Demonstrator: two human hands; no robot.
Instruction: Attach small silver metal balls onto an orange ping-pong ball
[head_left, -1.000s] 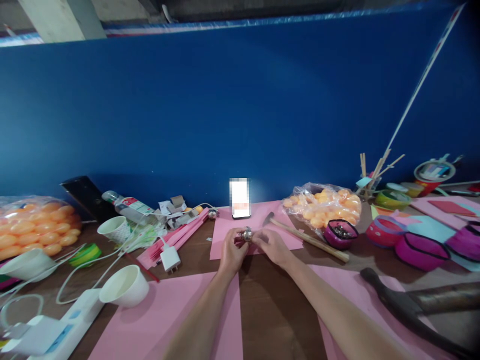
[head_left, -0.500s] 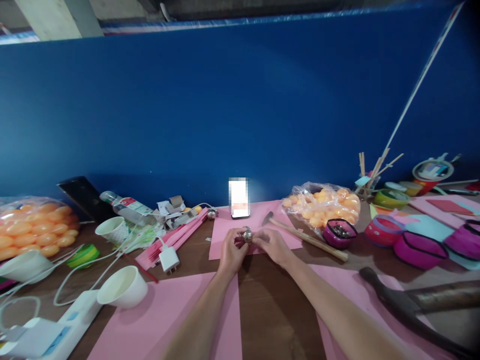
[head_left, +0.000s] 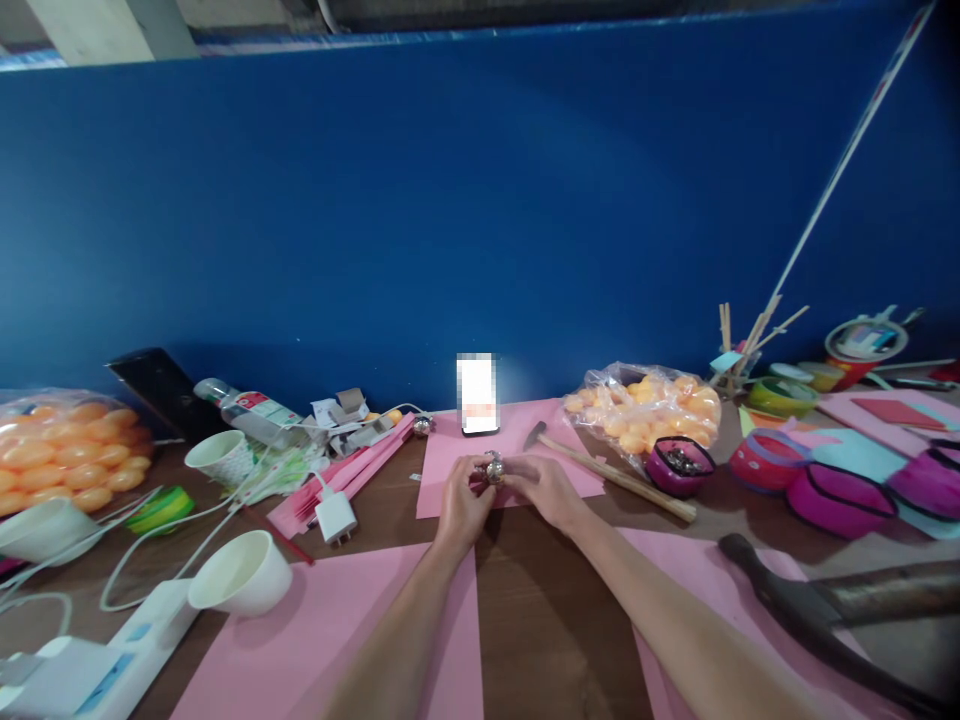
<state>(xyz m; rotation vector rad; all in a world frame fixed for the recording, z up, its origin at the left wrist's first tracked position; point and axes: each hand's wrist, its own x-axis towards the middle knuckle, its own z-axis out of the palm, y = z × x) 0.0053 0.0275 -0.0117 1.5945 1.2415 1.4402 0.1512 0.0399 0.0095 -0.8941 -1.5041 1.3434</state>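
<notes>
A small shiny metal piece (head_left: pixel 494 469) is between my two hands, over the near edge of a pink sheet (head_left: pixel 442 480). My left hand (head_left: pixel 466 497) has its fingers closed on the piece from the left. From the right, the fingertips of my right hand (head_left: pixel 546 488) pinch at the same piece. Beyond my hands a phone (head_left: pixel 478 400) with a bright screen stands upright. A small hammer (head_left: pixel 615 474) with a wooden handle lies right of my right hand. Another shiny metal piece (head_left: pixel 422 426) sits at the sheet's left corner.
On the left are a power strip (head_left: pixel 142 640), cables, a white cup (head_left: pixel 241 575), a bottle (head_left: pixel 255 408) and bagged orange balls (head_left: pixel 71 455). To the right are another bag of balls (head_left: pixel 645 405), a purple bowl (head_left: pixel 679 467) and a large hammer (head_left: pixel 795 600).
My hands stay on the metal piece, with the right fingers slightly closer around it. The view has shifted slightly.
</notes>
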